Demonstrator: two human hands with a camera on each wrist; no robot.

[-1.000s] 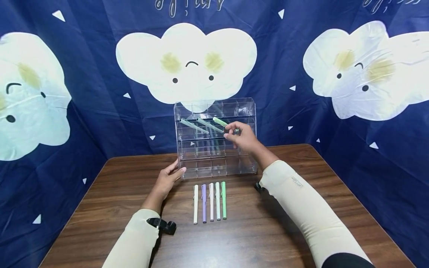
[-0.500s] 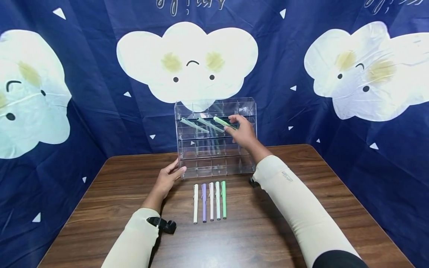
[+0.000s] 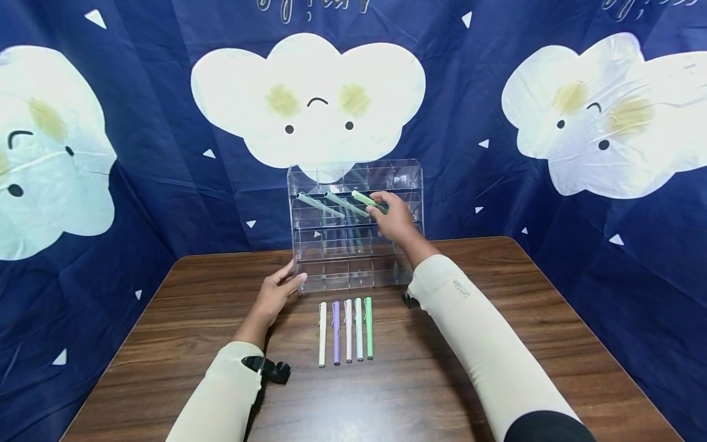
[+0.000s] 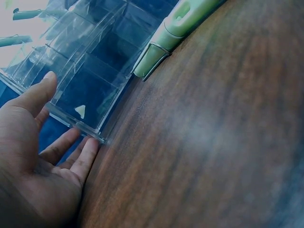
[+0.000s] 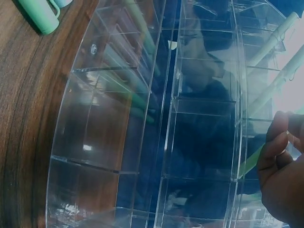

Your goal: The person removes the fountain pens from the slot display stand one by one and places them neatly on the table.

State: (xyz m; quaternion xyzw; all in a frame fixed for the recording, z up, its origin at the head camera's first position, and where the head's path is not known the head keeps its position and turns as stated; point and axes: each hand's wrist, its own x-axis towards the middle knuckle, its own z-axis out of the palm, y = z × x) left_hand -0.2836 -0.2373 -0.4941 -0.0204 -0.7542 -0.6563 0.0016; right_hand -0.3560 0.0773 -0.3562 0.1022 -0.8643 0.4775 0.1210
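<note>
A clear acrylic display rack [image 3: 331, 279] with tiered compartments stands at the back of the table. My right hand [image 3: 394, 218] is at its upper tier and pinches a light green pen [image 3: 361, 197], which lies slanted in the third compartment from the left. The pen's lower part is hidden behind the fingers in the head view. Two grey-green pens, a left one [image 3: 317, 204] and a middle one [image 3: 345, 201], lean in the compartments beside it. My left hand [image 3: 273, 298] holds the rack's lower left corner, thumb in front and fingers against the side [image 4: 57, 161].
In front of the rack several capped pens lie in a row: cream [image 3: 323, 334], purple [image 3: 336, 334], pale pink [image 3: 348, 331], pale mint [image 3: 359, 329] and green [image 3: 369, 328]. A blue cloth with clouds [image 3: 464, 202] hangs behind the wooden table [image 3: 166, 344].
My right hand has moved up and then left along the light green pen, its fingers now closer to the pen's cap end. The left hand stays at the rack's corner.
</note>
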